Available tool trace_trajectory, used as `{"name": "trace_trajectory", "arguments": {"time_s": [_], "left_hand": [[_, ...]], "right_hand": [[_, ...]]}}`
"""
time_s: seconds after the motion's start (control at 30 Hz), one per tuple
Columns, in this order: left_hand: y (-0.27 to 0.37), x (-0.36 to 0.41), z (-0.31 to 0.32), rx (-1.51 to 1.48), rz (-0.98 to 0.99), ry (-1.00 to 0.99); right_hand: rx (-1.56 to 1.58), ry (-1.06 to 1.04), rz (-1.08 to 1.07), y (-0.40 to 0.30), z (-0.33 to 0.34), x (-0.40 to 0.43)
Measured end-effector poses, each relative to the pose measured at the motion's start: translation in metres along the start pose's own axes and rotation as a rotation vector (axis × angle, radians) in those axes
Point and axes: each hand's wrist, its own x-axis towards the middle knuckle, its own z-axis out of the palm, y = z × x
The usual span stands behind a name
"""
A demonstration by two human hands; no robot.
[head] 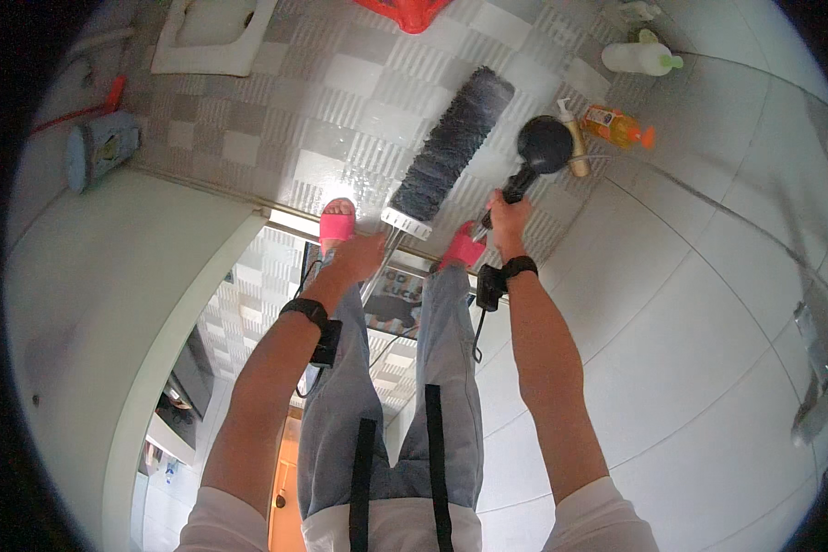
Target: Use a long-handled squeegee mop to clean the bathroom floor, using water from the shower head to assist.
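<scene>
My left hand [360, 258] is closed around the metal pole [390, 254] of a flat mop. Its dark grey, shaggy mop head [453, 143] lies on the patterned floor tiles, with a white plastic edge [406, 222] at the end nearest me. In my right hand [510, 215] is the handle of a black hand shower [545, 143], held above the floor to the right of the mop. Whether water is coming from it I cannot tell. Wet, shiny tiles [348, 183] show left of the mop.
Orange [610, 125], beige [577, 148] and white [636, 58] bottles are along the right wall. A red plastic object [408, 12] sits at the top, a squat toilet [210, 38] at upper left. A door [117, 255] stands at left. My pink slippers [337, 219] are by the threshold.
</scene>
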Motion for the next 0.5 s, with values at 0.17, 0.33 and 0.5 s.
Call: {"name": "trace_trajectory", "arguments": {"time_s": [0.17,0.33,0.5], "left_hand": [[-0.007,0.009,0.012,0.018,0.120,0.107],[0.017,0.008,0.008,-0.021,0.075,0.068],[0.009,0.004,0.012,0.020,0.055,0.072]], "right_hand": [[-0.325,-0.096,-0.074,0.071,0.002,-0.010],[-0.229,-0.217,-0.035,0.096,0.005,-0.048],[-0.132,-0.132,0.080,0.092,0.017,-0.079]]}}
